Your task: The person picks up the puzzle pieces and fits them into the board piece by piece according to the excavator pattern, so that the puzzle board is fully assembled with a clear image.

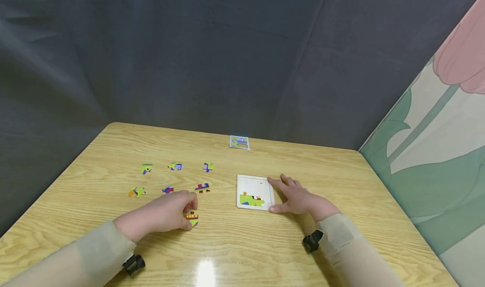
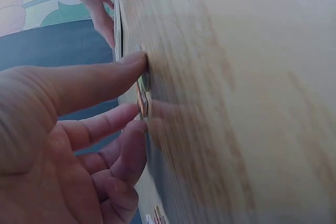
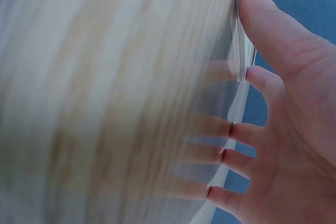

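Between thumb and index finger, my left hand (image 1: pixel 166 213) pinches a puzzle piece (image 1: pixel 193 220) with a red and yellow band over green, low over the table. The left wrist view shows this piece (image 2: pixel 142 99) edge-on at the fingertips. My right hand (image 1: pixel 297 196) rests with spread fingers at the right side of a white puzzle tray (image 1: pixel 248 183), thumb at its lower right corner. From the right wrist, fingertips (image 3: pixel 231 200) show on the tabletop beside the tray's edge (image 3: pixel 241 51). Joined green pieces (image 1: pixel 251 200) lie along the tray's lower left.
Several loose puzzle pieces lie left of the tray, among them a green one (image 1: pixel 146 168), a blue one (image 1: pixel 208 167) and a striped one (image 1: pixel 202 188). A small picture card (image 1: pixel 239 142) lies near the table's back edge, before a dark curtain (image 1: pixel 212 59).
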Demonstrator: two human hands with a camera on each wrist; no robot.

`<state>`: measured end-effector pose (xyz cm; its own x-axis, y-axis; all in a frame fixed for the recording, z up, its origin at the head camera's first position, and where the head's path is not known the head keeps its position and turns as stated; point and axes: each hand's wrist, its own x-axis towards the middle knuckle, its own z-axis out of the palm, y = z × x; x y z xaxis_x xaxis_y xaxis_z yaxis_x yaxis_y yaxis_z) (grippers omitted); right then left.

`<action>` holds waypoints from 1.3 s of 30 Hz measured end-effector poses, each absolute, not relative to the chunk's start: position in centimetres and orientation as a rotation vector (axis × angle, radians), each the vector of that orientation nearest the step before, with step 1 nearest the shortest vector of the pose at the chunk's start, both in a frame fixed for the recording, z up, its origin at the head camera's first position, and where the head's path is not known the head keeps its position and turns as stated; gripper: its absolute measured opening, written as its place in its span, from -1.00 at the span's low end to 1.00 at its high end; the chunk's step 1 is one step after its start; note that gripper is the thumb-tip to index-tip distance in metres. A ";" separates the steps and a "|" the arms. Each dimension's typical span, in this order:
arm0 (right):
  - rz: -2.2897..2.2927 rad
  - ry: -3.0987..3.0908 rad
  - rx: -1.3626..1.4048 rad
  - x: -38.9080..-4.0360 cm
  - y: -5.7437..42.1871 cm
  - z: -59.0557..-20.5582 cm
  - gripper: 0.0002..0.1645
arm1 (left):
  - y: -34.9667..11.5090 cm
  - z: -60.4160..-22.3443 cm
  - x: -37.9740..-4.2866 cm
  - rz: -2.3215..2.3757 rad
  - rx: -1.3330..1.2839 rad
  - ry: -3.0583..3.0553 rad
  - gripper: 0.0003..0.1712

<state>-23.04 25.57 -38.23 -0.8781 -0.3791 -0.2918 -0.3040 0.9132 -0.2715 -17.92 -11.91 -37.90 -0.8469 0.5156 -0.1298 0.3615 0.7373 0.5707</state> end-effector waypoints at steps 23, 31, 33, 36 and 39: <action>-0.320 2.750 -0.510 -22.7 25.4 -38.3 0.15 | -8.6 -37.3 -19.3 0.908 0.755 2.688 -0.74; -0.323 2.749 -0.500 -22.6 25.5 -38.2 0.14 | -3.4 -36.0 -21.3 0.898 0.870 2.633 -0.80; -0.318 2.749 -0.513 -22.6 25.6 -38.2 0.14 | -2.1 -35.7 -21.9 0.909 0.884 2.607 -0.83; -0.318 2.744 -0.520 -22.7 25.5 -38.1 0.14 | -0.2 -35.4 -22.7 0.929 0.885 2.587 -0.85; -0.316 2.748 -0.514 -22.7 25.5 -38.0 0.14 | 1.4 -35.2 -23.5 0.974 0.876 2.564 -0.87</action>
